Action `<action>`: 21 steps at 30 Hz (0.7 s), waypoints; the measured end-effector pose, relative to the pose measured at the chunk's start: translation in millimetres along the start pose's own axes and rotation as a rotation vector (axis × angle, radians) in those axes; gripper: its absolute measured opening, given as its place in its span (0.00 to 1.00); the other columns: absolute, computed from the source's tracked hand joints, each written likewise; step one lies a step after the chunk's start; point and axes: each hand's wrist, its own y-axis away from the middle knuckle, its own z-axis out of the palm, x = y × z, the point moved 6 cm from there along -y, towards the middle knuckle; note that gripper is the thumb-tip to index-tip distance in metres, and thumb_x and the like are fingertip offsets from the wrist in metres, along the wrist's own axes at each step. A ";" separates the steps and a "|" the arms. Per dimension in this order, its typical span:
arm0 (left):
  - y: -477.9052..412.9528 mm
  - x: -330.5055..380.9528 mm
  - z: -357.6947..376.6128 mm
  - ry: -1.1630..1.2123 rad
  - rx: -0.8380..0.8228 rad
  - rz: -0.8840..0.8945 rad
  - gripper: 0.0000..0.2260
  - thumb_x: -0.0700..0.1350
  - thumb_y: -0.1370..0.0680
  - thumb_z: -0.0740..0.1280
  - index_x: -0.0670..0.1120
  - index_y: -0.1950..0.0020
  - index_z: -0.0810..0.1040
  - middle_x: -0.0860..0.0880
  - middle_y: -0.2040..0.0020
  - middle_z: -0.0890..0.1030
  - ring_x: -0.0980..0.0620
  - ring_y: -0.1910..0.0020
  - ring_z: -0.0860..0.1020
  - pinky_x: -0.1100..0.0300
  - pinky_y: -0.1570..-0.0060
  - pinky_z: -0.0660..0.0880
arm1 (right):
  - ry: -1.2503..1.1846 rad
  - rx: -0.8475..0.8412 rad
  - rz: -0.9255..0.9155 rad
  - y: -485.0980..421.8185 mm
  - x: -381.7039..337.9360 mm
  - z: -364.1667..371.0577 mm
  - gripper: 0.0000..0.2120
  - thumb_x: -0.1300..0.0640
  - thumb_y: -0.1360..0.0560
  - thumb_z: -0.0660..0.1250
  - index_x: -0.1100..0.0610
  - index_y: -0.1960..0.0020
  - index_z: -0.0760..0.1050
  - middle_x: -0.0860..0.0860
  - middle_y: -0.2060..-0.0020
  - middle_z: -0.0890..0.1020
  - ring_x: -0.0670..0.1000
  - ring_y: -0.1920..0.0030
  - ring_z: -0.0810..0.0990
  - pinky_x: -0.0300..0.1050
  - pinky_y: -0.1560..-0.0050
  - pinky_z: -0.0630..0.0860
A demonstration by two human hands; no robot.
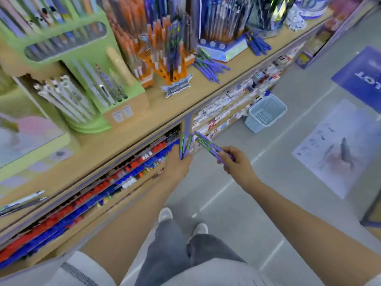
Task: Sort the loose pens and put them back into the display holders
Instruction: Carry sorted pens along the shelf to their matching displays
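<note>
purple pens [186, 145] are gripped upright in the left hand [179, 164]; more purple-green pens [208, 145] are pinched by the right hand [237, 162].

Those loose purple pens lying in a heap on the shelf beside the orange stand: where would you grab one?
Pinch a top pen of the heap at mid-barrel, from above on the aisle side: the pens lie flat, loosely crossed, with the orange stand and a blue box crowding the far side.

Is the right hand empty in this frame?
No, the right hand grips several purple-and-green pens; the left hand holds a second bunch of pens.
</note>
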 end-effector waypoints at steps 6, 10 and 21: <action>-68.4 60.3 65.0 -0.128 -0.017 0.132 0.05 0.43 0.24 0.66 0.44 0.54 0.71 0.44 0.63 0.70 0.50 0.66 0.67 0.57 0.64 0.65 | -0.095 0.144 0.045 -58.3 4.1 -78.9 0.08 0.61 0.20 0.63 0.63 0.45 0.77 0.54 0.67 0.79 0.45 0.76 0.67 0.35 0.74 0.65; -132.1 96.6 100.7 -0.206 -0.033 0.168 0.09 0.42 0.23 0.66 0.41 0.46 0.71 0.46 0.61 0.72 0.49 0.62 0.69 0.56 0.59 0.67 | -0.129 0.203 0.067 -115.8 -2.3 -117.7 0.06 0.63 0.21 0.63 0.63 0.48 0.78 0.54 0.69 0.79 0.44 0.77 0.66 0.35 0.75 0.64; -262.6 197.3 185.9 -0.211 -0.023 0.190 0.11 0.49 0.28 0.65 0.49 0.48 0.69 0.42 0.60 0.80 0.44 0.66 0.73 0.50 0.64 0.70 | -0.128 0.368 0.099 -250.2 -29.0 -229.0 0.04 0.62 0.23 0.65 0.56 0.54 0.77 0.50 0.71 0.80 0.44 0.75 0.67 0.38 0.71 0.66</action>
